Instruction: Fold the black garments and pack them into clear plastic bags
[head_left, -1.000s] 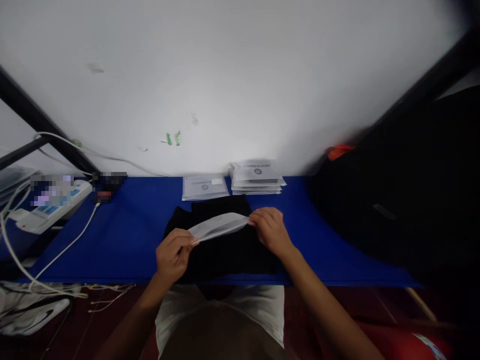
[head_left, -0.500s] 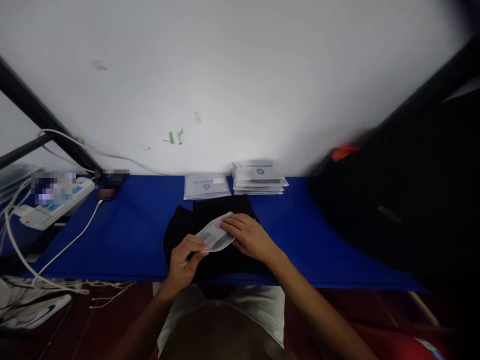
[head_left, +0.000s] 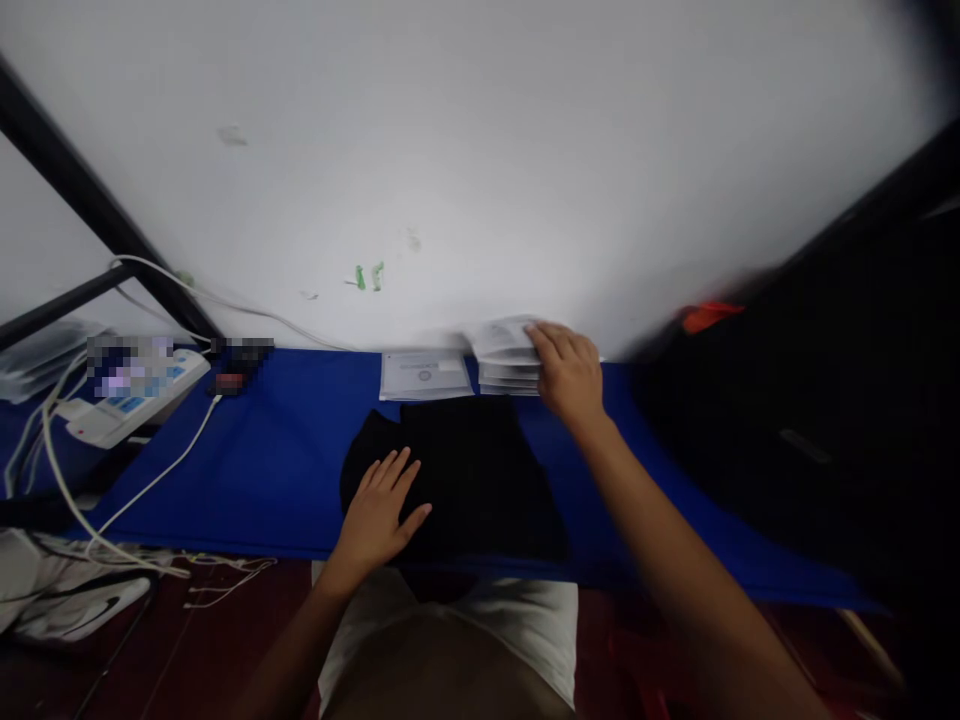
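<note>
Dark folded fabric, black and matt, lies in front of me at the front of the blue-topped table. My left hand rests on its left side, fingers spread and holding nothing. At the back, my right hand grips the right edge of a flat whitish plastic packet. This packet, blurred by motion, is at the top of a stack of similar packets; whether it touches them I cannot tell. My fingers cover the stack's right end. Just left of it lies a single printed packet.
On the left stand a white power strip and a dark device with white cables. A large black mass fills the right side, with something orange at its upper edge. A white wall rises behind the table.
My right hand has carried the packet from above the dark fabric to the stack at the back. My left hand has let go of the packet and now lies flat on the fabric.
</note>
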